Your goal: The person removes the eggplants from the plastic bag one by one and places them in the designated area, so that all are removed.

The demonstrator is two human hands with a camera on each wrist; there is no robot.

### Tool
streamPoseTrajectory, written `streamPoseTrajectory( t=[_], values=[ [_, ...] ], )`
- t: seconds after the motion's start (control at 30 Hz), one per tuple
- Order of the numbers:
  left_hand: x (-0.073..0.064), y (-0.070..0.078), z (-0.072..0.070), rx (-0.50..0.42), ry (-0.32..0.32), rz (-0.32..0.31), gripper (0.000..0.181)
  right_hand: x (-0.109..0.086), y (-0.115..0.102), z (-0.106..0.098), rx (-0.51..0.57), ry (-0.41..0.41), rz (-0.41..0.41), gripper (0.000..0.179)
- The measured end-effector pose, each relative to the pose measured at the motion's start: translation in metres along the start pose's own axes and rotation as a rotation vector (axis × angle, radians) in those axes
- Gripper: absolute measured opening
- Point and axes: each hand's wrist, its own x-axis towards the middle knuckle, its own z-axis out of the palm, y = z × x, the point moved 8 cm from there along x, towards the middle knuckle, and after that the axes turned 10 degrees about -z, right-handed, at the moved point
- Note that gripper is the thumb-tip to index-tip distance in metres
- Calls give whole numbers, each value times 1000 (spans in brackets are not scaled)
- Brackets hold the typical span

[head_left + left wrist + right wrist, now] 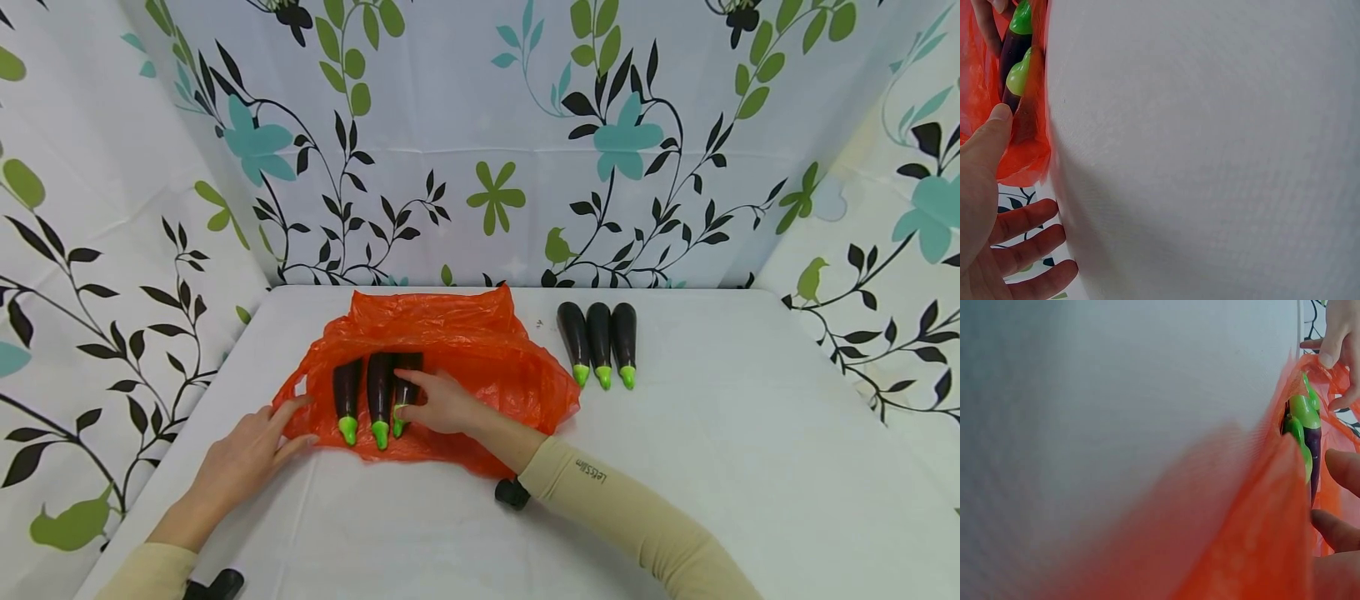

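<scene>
Beige sleeves (pixel 630 525) come nearest at the bottom, the right one with dark lettering; a black gadget (pixel 512 493) shows beside its cuff, and another (pixel 217 585) by the left cuff. Left hand (pixel 243 458) touches the near left edge of a crinkled orange plastic bag (pixel 431 321), its fingers spread apart. Three eggplants lie side by side in the bag's mouth, green tips toward the person: a left one (pixel 347 396), a middle one (pixel 380 396) and a right one (pixel 406 393). Right hand (pixel 442 404) is over the right one, thumb and a finger apart; whether they grip it I cannot tell. That hand hides part of this eggplant, the bag's upper fold covers the far ends, and the forearm crosses the bag's near right side. Three more eggplants (pixel 599 342) lie in a row on the white table (pixel 712 450), just right of the bag. Behind and on both sides hangs white cloth (pixel 450 100) printed with leaves, flowers and birds
</scene>
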Motion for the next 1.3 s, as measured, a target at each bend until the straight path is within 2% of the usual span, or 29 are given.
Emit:
streamPoseTrajectory(
  t=[0.4, 0.6, 0.8, 1.3],
  values=[
    [0, 1, 0, -2, -20, -6, 61, -4, 7, -5, 195, 73, 15, 53],
    [0, 1, -1, -2, -13, -2, 61, -16, 10, -14, 254, 109, 44, 46],
    [0, 2, -2, -8, 2, 4, 61, -33, 8, -24, 282, 116, 38, 42],
    [2, 0, -1, -6, -16, 11, 62, -98, -7, -42, 318, 21, -78, 45]
  ],
)
